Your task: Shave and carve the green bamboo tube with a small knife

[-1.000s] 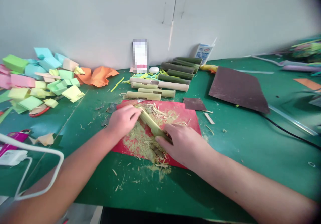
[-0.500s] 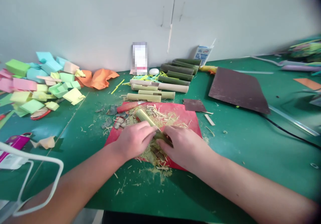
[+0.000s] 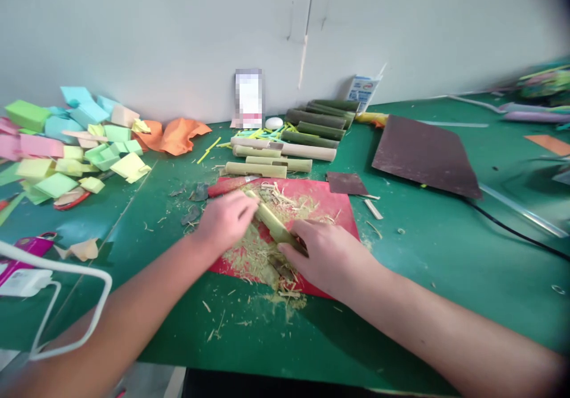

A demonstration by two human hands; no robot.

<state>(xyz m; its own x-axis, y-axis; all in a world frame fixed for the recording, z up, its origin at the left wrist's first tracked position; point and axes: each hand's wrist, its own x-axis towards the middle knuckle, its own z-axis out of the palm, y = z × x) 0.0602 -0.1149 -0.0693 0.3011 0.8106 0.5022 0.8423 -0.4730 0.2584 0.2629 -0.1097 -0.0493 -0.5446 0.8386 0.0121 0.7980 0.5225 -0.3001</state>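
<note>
A short bamboo tube (image 3: 272, 222) with a notch cut in it lies slantwise over the red mat (image 3: 347, 215). My right hand (image 3: 327, 248) is closed around its near end, the thumb on the near side. At the far end, my left hand (image 3: 228, 218) is closed, fingers curled together beside the tube. What those fingers hold, if anything, is hidden. Pale shavings and dust (image 3: 243, 255) cover the mat around the tube. Behind my left hand lies a red-handled tool (image 3: 229, 185), partly covered by the hand.
Several cut bamboo tubes (image 3: 307, 151) are lined up behind the mat. A small dark sheet (image 3: 346, 183) and a larger one (image 3: 425, 157) lie to the right. Folded coloured papers (image 3: 71, 148) are heaped at left, near a white looped frame (image 3: 104, 303). A phone (image 3: 249, 98) leans against the wall.
My left hand has slid from the middle of the bamboo tube up and left to its far end, uncovering the notch. My right hand keeps its hold on the near end.
</note>
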